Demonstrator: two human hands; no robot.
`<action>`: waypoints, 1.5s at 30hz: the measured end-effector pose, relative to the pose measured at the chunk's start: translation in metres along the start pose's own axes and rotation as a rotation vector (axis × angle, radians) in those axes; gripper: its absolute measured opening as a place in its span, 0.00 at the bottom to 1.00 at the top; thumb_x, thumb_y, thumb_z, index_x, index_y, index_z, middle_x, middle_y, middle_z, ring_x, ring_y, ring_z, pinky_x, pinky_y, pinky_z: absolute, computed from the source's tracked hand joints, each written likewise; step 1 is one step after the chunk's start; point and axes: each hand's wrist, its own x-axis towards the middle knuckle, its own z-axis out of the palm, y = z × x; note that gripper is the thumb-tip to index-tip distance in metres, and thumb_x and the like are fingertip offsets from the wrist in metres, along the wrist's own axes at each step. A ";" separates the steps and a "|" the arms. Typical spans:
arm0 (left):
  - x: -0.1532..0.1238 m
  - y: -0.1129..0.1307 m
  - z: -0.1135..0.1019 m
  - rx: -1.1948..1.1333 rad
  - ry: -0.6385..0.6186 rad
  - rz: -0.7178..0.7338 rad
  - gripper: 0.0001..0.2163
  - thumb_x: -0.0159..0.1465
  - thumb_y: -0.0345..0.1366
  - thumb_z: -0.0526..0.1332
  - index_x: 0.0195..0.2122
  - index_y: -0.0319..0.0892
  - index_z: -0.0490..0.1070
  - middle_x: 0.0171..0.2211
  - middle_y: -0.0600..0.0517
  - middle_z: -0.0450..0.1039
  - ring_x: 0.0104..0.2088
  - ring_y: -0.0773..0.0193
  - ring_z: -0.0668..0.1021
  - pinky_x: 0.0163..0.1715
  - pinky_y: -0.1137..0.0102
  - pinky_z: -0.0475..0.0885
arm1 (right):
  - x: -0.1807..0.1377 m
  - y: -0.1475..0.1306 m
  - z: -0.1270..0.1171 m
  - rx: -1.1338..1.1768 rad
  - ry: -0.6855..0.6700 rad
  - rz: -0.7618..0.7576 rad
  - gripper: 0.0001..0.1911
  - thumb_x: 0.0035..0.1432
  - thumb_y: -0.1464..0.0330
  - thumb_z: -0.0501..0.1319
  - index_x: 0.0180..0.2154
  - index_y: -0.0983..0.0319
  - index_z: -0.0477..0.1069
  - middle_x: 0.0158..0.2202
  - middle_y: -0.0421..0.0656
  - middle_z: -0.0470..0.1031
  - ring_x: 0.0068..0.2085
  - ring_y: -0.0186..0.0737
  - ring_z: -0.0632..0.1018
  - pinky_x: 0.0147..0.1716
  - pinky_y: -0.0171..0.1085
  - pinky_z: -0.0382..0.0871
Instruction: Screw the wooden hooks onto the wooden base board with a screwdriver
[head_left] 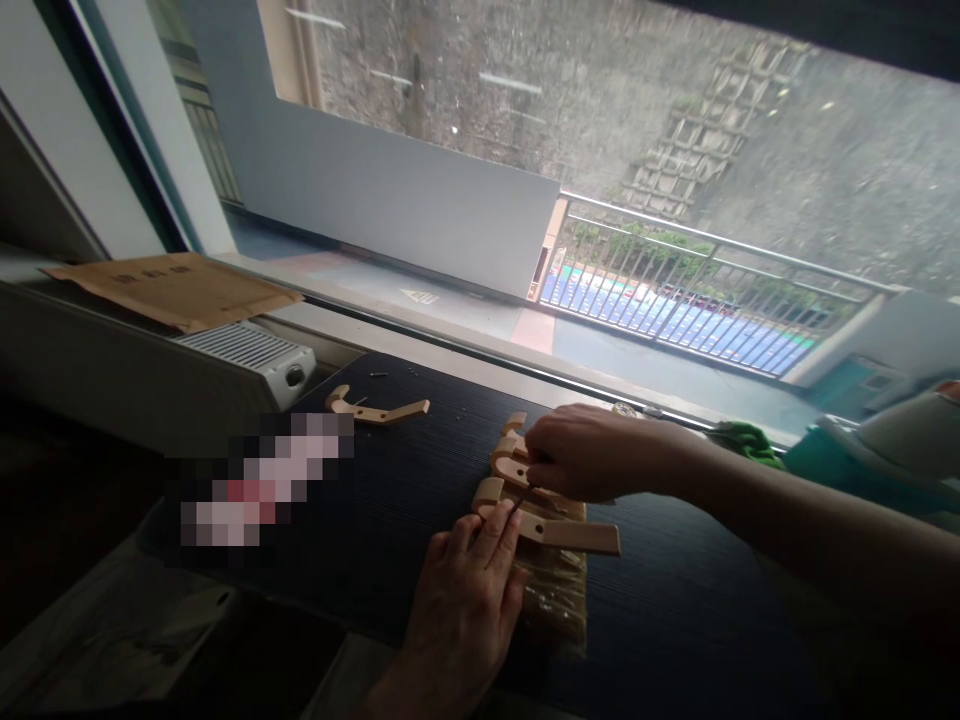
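Observation:
My left hand (pixel 469 590) presses its fingertips on the curved end of a light wooden hook (pixel 574 534), which has a dark round hole. In my closed right hand (pixel 574 450) is a thin dark rod (pixel 520 500), its lower end at the hook beside my left fingertips. Its kind is hard to make out. Behind that hook, more wooden hook pieces (pixel 511 468) lie partly covered by my right hand. Under them is a shiny brownish plastic-wrapped pack (pixel 559 598). A separate wooden hook (pixel 382 412) lies at the far left of the table.
The dark table (pixel 405 480) stands by a window. A few small bits (pixel 379 374) lie near its back edge. On the white radiator (pixel 244 345) rests a brown paper envelope (pixel 176 290). A green cloth (pixel 748 443) and a teal container (pixel 832 460) stand at right. One patch is pixelated.

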 end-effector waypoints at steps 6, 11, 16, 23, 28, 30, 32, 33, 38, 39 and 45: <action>0.000 0.000 0.001 -0.015 0.039 -0.019 0.20 0.64 0.35 0.53 0.58 0.43 0.62 0.58 0.53 0.64 0.51 0.54 0.67 0.48 0.59 0.62 | -0.011 0.000 -0.004 -0.024 0.012 -0.022 0.09 0.55 0.68 0.55 0.33 0.62 0.73 0.26 0.41 0.73 0.23 0.32 0.67 0.21 0.32 0.53; -0.001 0.002 -0.002 -0.002 0.029 -0.031 0.20 0.64 0.36 0.54 0.57 0.44 0.63 0.57 0.53 0.65 0.51 0.54 0.67 0.47 0.59 0.62 | -0.010 -0.006 -0.013 -0.022 -0.007 -0.095 0.09 0.53 0.74 0.54 0.32 0.63 0.73 0.27 0.41 0.74 0.26 0.32 0.69 0.24 0.31 0.55; -0.001 0.002 -0.003 0.007 0.037 -0.029 0.19 0.64 0.37 0.54 0.57 0.45 0.63 0.57 0.54 0.65 0.49 0.56 0.68 0.46 0.60 0.62 | -0.005 0.001 -0.007 0.038 0.002 -0.109 0.10 0.56 0.72 0.51 0.29 0.64 0.71 0.26 0.41 0.73 0.24 0.30 0.68 0.23 0.31 0.56; -0.002 0.004 -0.001 0.036 0.069 -0.015 0.19 0.64 0.38 0.53 0.56 0.46 0.64 0.57 0.55 0.66 0.49 0.57 0.68 0.45 0.60 0.61 | 0.002 0.019 0.018 0.191 0.142 0.099 0.14 0.57 0.63 0.51 0.27 0.62 0.70 0.22 0.38 0.70 0.20 0.28 0.65 0.18 0.29 0.52; -0.002 0.003 0.001 0.047 0.104 -0.022 0.19 0.64 0.38 0.54 0.56 0.45 0.64 0.56 0.56 0.66 0.49 0.57 0.68 0.45 0.61 0.60 | -0.003 0.012 0.009 0.167 0.114 0.045 0.11 0.56 0.63 0.54 0.34 0.59 0.72 0.26 0.38 0.73 0.23 0.30 0.68 0.20 0.30 0.54; -0.002 0.002 0.001 0.047 0.110 -0.016 0.19 0.63 0.38 0.54 0.56 0.45 0.64 0.56 0.57 0.67 0.49 0.58 0.68 0.45 0.62 0.59 | -0.007 0.005 -0.001 0.104 0.077 -0.047 0.09 0.52 0.70 0.57 0.36 0.58 0.73 0.29 0.38 0.75 0.27 0.32 0.71 0.24 0.30 0.56; -0.002 0.002 0.001 0.047 0.108 -0.005 0.19 0.63 0.38 0.54 0.56 0.43 0.64 0.56 0.57 0.67 0.49 0.58 0.68 0.44 0.62 0.60 | -0.010 -0.001 -0.010 0.029 0.036 -0.104 0.10 0.49 0.76 0.57 0.33 0.61 0.73 0.31 0.40 0.75 0.30 0.32 0.72 0.27 0.30 0.58; -0.003 0.002 0.000 0.047 0.106 0.000 0.19 0.63 0.38 0.54 0.56 0.43 0.64 0.56 0.57 0.66 0.49 0.58 0.68 0.44 0.62 0.60 | -0.010 -0.003 -0.012 -0.002 0.029 -0.131 0.09 0.49 0.77 0.57 0.32 0.62 0.73 0.32 0.41 0.75 0.31 0.32 0.72 0.28 0.30 0.59; -0.003 0.002 0.000 0.042 0.114 0.007 0.19 0.63 0.37 0.54 0.56 0.43 0.65 0.56 0.57 0.67 0.48 0.57 0.68 0.44 0.63 0.60 | -0.007 0.001 -0.007 -0.037 0.072 -0.212 0.07 0.52 0.77 0.57 0.30 0.65 0.72 0.31 0.42 0.74 0.31 0.32 0.72 0.30 0.30 0.60; -0.002 0.002 0.000 0.040 0.115 0.008 0.19 0.64 0.37 0.54 0.56 0.43 0.65 0.56 0.56 0.67 0.48 0.57 0.68 0.44 0.62 0.61 | -0.006 0.005 -0.003 -0.011 0.086 -0.216 0.07 0.53 0.76 0.56 0.29 0.65 0.72 0.29 0.41 0.74 0.30 0.31 0.71 0.29 0.30 0.59; -0.003 0.002 0.001 0.013 0.083 -0.005 0.19 0.64 0.37 0.53 0.56 0.44 0.64 0.57 0.54 0.66 0.49 0.56 0.68 0.45 0.61 0.61 | -0.003 0.027 0.016 0.212 0.104 -0.134 0.12 0.58 0.66 0.53 0.33 0.62 0.74 0.24 0.37 0.72 0.21 0.27 0.64 0.20 0.29 0.53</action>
